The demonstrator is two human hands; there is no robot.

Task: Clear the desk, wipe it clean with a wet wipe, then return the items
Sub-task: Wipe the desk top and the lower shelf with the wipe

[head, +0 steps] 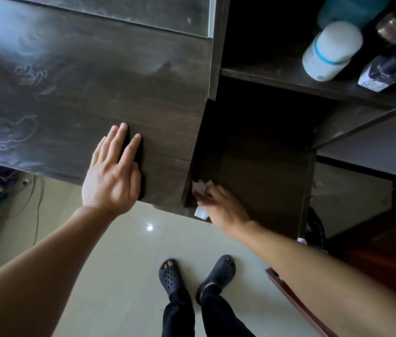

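Pressing flat on the dark tabletop (95,81) near its near right corner, the left hand (112,176) lies palm down, its fingers (116,142) straight and slightly apart, holding nothing. Pale smears and streaks mark the tabletop's left part. The right hand (226,210) is to the right and lower, on a dark shelf (253,154) just beside the tabletop's right edge. It is blurred, but its fingers are bunched on a crumpled white wet wipe (200,190), which sits at the shelf's near left corner, touching the surface. Farther off on the right, an upper shelf (289,76) carries a white bottle (330,52) with a blue band, a teal container (347,8) behind it and a dark bottle (384,69) to its right. Below, the person's feet in dark slippers (172,276) stand on a pale glossy floor (119,251).
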